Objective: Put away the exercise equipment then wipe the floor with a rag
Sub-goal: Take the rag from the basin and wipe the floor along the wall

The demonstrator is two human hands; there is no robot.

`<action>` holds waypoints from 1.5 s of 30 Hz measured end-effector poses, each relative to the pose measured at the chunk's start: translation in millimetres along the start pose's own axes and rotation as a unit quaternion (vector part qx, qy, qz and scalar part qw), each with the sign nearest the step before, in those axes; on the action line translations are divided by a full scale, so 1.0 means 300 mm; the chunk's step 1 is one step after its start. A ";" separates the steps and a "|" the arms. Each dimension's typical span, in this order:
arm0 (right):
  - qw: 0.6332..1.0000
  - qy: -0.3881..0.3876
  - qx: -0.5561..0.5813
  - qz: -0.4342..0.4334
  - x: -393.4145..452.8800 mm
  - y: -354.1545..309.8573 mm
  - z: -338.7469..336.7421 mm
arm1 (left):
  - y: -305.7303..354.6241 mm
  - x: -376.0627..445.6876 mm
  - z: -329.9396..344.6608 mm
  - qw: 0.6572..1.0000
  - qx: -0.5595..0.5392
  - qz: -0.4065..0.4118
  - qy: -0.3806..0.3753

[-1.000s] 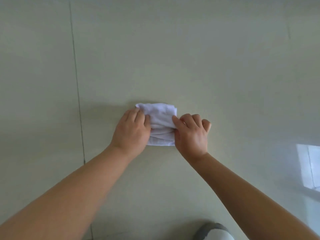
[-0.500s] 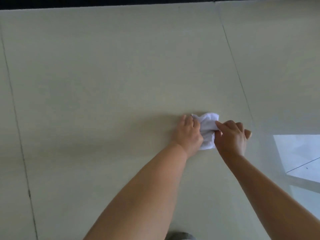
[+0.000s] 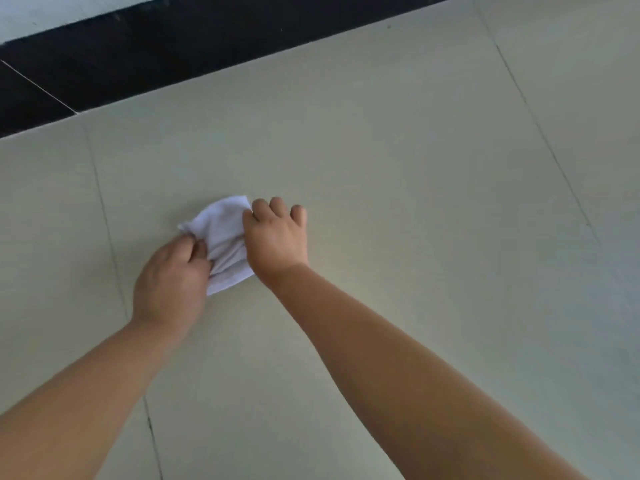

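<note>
A white rag [image 3: 225,240], folded and bunched, lies flat on the pale tiled floor [image 3: 398,174], pinned between two bare hands. The left hand [image 3: 171,282] pinches the rag's near-left edge with its fingers curled tight around the cloth, while the right hand [image 3: 275,237] presses on its right side, fingers bent and knuckles up, gripping the fabric's edge. Thin grout lines run across the tiles on either side, and a black skirting band [image 3: 173,53] borders the floor at the far edge below a light wall [image 3: 52,12].
</note>
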State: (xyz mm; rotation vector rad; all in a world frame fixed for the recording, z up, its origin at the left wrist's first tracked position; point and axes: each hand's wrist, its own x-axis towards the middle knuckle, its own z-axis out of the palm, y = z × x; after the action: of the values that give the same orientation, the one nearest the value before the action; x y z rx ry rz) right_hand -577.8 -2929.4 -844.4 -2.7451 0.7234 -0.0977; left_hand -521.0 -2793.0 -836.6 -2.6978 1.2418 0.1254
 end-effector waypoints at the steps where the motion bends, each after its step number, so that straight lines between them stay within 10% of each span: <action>1: 1.000 0.001 0.017 -0.012 -0.046 0.017 0.005 | 0.014 -0.045 0.020 1.000 -0.004 0.014 0.009; 9: 0.989 0.057 -0.038 0.135 -0.513 0.505 -0.132 | 0.543 -0.044 0.017 0.961 -0.120 0.232 0.096; 17: 0.933 0.016 -0.063 0.353 -0.470 0.904 -0.320 | 1.052 0.158 -0.070 0.947 -0.103 0.298 -0.064; 25: 0.967 -0.017 -0.110 0.227 0.081 0.898 -0.337 | 0.916 0.537 -0.189 0.989 0.020 0.131 -0.068; 28: 0.979 -0.048 -0.155 0.127 0.238 0.790 -0.327 | 0.793 0.574 -0.179 0.989 0.083 0.068 0.102; 31: 0.985 -0.066 -0.154 0.042 0.343 0.634 -0.286 | 0.641 0.557 -0.137 0.997 0.059 0.051 -0.029; 34: 0.991 -0.064 -0.112 -0.020 0.375 0.471 -0.223 | 0.451 0.482 -0.137 0.993 0.114 0.014 0.036; 45: 0.987 -0.029 -0.125 -0.093 0.054 0.264 -0.074 | 0.245 0.218 -0.022 0.993 -0.007 0.105 0.045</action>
State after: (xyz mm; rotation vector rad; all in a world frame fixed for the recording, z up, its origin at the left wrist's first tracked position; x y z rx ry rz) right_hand -604.2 -3008.9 -847.3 -3.0354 0.4915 0.0370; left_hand -534.2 -2889.9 -848.5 -2.6038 1.5564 0.0387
